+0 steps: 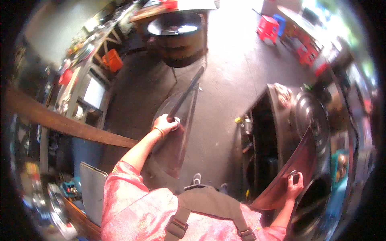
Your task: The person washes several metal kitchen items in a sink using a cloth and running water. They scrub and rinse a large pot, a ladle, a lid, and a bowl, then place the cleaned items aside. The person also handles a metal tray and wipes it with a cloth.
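Note:
My left hand (pixel 166 125) is stretched forward, closed around a pale round knob and the near end of a dark rod (pixel 190 89). Below that hand hangs a large, thin half-round panel, seemingly a half lid (pixel 172 153), its straight edge facing right. Off to the right, my right hand (pixel 295 186) grips the dark knob (pixel 294 173) of a reddish-brown half-round lid (pixel 280 183). This lid is tilted beside the stove. Under and beyond it shows the dark opening of a big wok (pixel 313 198). Motion blur hides how the rod meets the left panel.
A stove body (pixel 271 126) with a ringed round cover (pixel 310 111) stands at right. Ahead is a large wok on a round stand (pixel 178 45). A wooden beam (pixel 75 126) crosses at left. Red stools (pixel 267 28) and an orange bin (pixel 112 60) stand farther off.

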`<state>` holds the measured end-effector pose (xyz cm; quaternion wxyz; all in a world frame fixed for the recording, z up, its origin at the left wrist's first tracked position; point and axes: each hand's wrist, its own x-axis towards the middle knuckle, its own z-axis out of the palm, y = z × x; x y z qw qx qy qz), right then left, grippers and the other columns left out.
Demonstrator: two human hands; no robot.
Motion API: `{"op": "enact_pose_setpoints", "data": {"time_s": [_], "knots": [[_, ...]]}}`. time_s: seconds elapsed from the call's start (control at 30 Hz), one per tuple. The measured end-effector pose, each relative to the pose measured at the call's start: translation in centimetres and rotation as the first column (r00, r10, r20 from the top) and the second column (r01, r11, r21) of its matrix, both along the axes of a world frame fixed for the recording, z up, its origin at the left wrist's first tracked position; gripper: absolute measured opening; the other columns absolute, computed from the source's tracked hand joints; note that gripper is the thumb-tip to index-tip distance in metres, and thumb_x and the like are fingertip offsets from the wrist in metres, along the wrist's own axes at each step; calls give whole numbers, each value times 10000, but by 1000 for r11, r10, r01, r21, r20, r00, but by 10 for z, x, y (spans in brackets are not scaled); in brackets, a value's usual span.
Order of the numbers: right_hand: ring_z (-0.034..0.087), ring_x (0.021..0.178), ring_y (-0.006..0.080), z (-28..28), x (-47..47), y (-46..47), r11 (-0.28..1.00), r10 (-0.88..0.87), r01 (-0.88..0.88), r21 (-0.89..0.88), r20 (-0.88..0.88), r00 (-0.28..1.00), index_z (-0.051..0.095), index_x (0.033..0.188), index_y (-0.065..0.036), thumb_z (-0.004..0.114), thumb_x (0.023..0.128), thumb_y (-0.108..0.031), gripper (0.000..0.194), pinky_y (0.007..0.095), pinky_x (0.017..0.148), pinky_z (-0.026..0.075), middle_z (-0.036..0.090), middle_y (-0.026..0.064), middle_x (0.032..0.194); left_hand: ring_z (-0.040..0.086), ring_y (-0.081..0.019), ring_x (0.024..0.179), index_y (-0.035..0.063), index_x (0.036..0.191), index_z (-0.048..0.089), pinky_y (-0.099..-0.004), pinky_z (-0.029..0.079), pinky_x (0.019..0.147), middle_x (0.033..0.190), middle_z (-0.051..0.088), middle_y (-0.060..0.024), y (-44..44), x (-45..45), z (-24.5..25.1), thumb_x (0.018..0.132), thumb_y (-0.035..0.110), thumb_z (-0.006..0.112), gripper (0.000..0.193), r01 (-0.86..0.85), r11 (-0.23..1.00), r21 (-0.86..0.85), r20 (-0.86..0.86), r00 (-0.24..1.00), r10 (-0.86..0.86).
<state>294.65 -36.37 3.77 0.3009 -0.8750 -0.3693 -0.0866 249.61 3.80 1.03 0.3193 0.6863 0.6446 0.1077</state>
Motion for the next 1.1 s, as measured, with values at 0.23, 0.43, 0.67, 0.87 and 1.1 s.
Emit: {"op": "enact_pose_setpoints", "data": {"time_s": [0.23, 0.43, 0.67, 0.87, 1.1], "knots": [[568, 854, 292, 0, 10, 190, 956, 293, -293, -9, 19, 956, 550, 991, -52, 632, 676, -137, 336, 351, 768, 442, 588, 139, 925, 591, -260, 860, 42, 922, 578, -348, 454, 749, 901, 616, -145, 76, -73, 7, 564, 405, 685, 521, -387, 917, 99, 115, 920, 375], [570, 859, 296, -13, 18, 393, 830, 556, -557, -3, 65, 828, 538, 1009, -55, 621, 683, -150, 349, 362, 781, 443, 588, 140, 928, 602, -311, 790, 16, 839, 595, -379, 468, 685, 825, 614, -195, 134, -146, 13, 555, 459, 661, 531, -597, 766, 240, 88, 799, 595], [561, 844, 313, 1, -90, 640, 557, 830, -825, -97, 103, 548, 531, 1021, -62, 659, 663, -203, 407, 370, 726, 461, 576, 138, 941, 595, -327, 806, -5, 827, 595, -381, 468, 694, 827, 608, -211, 182, -225, 14, 536, 443, 661, 538, -820, 498, 282, 67, 535, 842], [559, 768, 310, -10, -270, 795, 251, 967, -956, -148, 10, 253, 527, 965, -119, 659, 666, -215, 340, 390, 649, 457, 563, 109, 845, 601, -327, 768, -13, 822, 588, -383, 469, 679, 806, 610, -209, 235, -321, 7, 538, 409, 653, 513, -947, 265, 181, 37, 276, 960], [570, 780, 301, -33, -453, 935, 119, 989, -966, -229, -59, 136, 543, 956, -116, 661, 649, -223, 346, 372, 682, 461, 574, 126, 859, 616, -296, 729, 5, 843, 572, -373, 476, 650, 767, 616, -186, 300, -462, 21, 556, 404, 646, 497, -976, 92, 200, 21, 99, 995]]}}
